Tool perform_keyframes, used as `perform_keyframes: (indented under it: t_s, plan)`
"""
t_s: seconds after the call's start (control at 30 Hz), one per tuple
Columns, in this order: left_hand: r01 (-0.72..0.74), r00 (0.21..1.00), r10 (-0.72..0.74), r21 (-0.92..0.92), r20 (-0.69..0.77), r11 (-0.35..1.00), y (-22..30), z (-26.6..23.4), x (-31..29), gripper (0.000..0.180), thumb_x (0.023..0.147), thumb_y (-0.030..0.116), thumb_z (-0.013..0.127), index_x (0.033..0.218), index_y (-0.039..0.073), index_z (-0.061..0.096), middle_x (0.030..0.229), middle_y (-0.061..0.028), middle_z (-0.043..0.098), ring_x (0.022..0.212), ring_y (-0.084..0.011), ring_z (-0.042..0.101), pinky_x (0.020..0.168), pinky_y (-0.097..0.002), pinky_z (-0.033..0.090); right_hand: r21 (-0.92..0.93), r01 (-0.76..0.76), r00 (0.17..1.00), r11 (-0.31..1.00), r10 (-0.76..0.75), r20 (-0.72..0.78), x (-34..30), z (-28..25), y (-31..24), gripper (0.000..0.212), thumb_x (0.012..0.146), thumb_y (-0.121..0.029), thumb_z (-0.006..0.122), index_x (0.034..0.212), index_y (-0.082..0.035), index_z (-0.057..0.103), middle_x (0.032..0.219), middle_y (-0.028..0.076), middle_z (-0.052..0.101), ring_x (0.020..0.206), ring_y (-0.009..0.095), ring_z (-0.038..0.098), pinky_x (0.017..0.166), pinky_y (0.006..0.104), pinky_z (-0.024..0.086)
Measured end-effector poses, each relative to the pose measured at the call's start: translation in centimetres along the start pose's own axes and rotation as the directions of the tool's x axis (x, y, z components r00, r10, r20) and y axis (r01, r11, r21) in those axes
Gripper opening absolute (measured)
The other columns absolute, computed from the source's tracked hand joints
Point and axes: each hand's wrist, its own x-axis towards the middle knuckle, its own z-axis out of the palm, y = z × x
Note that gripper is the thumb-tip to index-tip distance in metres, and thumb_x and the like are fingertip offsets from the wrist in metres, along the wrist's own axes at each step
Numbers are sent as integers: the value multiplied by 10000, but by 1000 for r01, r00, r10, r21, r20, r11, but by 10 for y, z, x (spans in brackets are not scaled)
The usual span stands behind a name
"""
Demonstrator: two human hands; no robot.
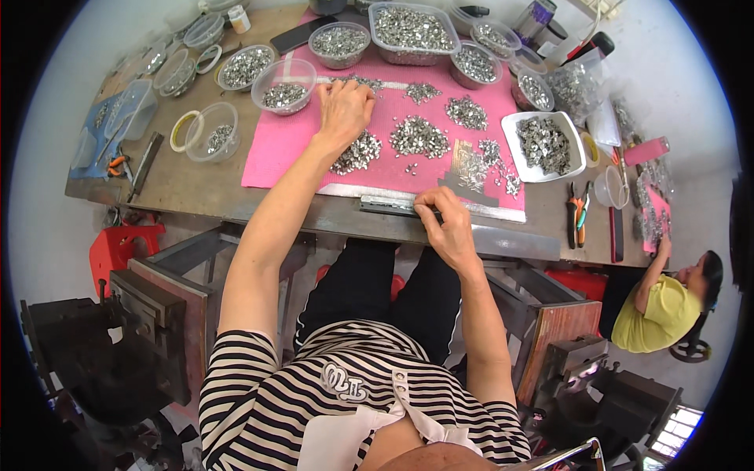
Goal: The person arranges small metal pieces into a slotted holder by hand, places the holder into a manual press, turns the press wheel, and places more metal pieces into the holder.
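My left hand (pixel 345 110) reaches to the far part of the pink mat (pixel 267 149). Its fingers are bent down at a small heap of metal pieces (pixel 366 82), next to a clear bowl (pixel 285 86) partly filled with similar pieces. What its fingertips pinch is hidden. At the near table edge, my right hand (pixel 448 224) is closed in a pinch at the right end of a narrow dark bar (pixel 389 208). Anything between those fingertips is too small to make out. Beneath my left wrist lies a heap of shiny pieces (pixel 359 154), with another heap (pixel 419 136) beside it.
A white square tray (pixel 583 161) of metal pieces stands right of the mat. Pliers (pixel 579 213) lie at the right. Several filled tubs, including a large one (pixel 414 33), line the back. A person in yellow (pixel 660 310) works at the far right.
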Motion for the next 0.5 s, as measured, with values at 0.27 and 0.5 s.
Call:
perform_keyframes:
  t_s: [0.27,0.5]
  plan:
    - [-131,991,130,-254,-22,958,51,-50,-44,61,911,164,685,941,114,703,896,-16,653,906,-229,586,946,-443,341,-152,94,994,984,-102,-45,-1,5,-2,70,855,-3,707,908,-12,661,899,102,658,823,279,620,772,372,460]
    - [-57,992,109,-550,64,833,79,-73,-96,63,889,90,680,938,63,651,871,-67,612,859,-271,577,822,-392,407,-287,184,978,940,-205,-45,1,6,-5,93,845,-9,728,919,-15,671,910,104,673,844,288,638,777,375,472]
